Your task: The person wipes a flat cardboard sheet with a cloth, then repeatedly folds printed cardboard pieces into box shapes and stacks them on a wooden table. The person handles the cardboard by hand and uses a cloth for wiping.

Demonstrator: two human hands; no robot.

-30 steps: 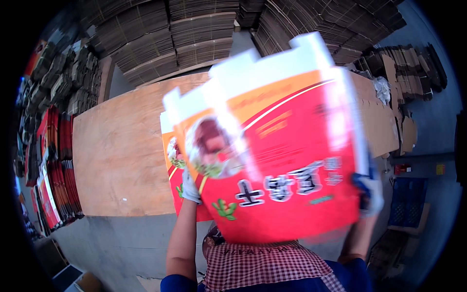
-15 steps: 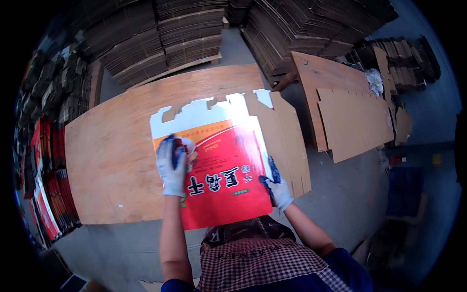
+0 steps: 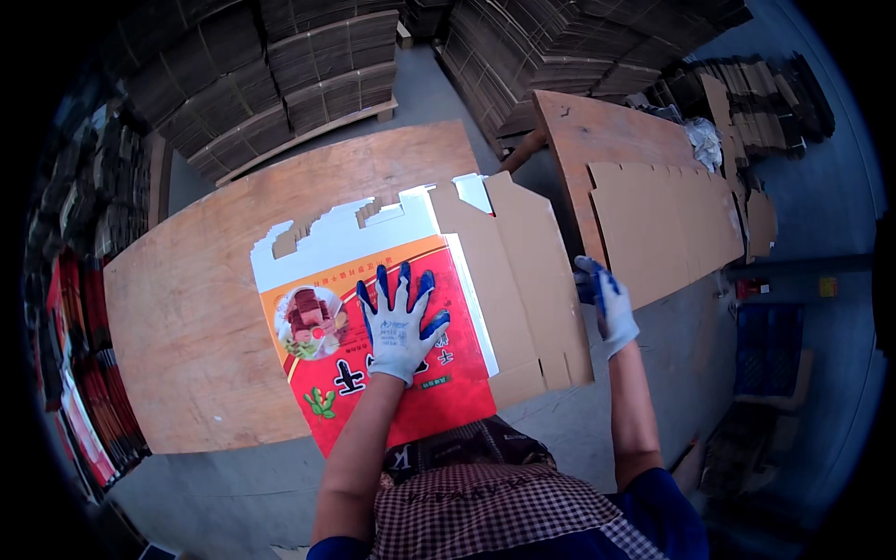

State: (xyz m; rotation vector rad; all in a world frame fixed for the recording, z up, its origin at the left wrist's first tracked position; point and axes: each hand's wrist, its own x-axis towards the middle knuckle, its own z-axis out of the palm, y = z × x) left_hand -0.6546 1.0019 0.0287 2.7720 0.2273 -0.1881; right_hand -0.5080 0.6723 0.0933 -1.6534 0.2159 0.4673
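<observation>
Red-and-orange printed carton blank with white upper band and brown unprinted flap; both gloves white with blue fingertips; apron red-and-white checked; table tan

Carton factory/warehouse, stacks of flat cardboard blanks all round, plywood worktable, concrete floor

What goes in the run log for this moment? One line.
left hand: flat on red printed carton blank | right hand: at brown flap edge | blank lies on wooden table
</observation>
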